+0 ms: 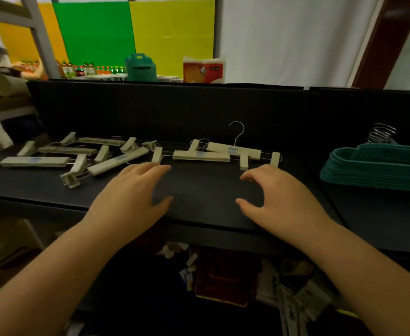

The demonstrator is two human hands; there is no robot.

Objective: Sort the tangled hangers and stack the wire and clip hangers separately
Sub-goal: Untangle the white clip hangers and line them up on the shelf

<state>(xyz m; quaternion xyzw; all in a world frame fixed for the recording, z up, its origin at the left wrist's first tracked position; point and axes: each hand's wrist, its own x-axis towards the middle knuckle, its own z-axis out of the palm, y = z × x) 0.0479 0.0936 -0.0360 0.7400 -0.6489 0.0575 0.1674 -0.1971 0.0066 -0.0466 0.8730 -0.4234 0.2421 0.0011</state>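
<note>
Both hands hover palm-down over the dark table (pixel 199 204), holding nothing. Left hand (pixel 131 192) has its fingers straight and loosely spread; right hand (pixel 279 197) has its fingers slightly curled, thumb apart. Bare table surface lies between and under them, out to the near edge.

Just beyond my fingertips sit two cream clip hangers (pixel 213 154), overlapped, long axes running left-right, roughly parallel to the table's front edge; one wire hook (pixel 237 132) stands up toward the back wall. To the left, a loose pile of clip hangers (pixel 78 154) lies at mixed angles, mostly left-right, some diagonal. Far right, well apart, a neat teal hanger stack (pixel 378 168) lies flat, hooks pointing to the back.
</note>
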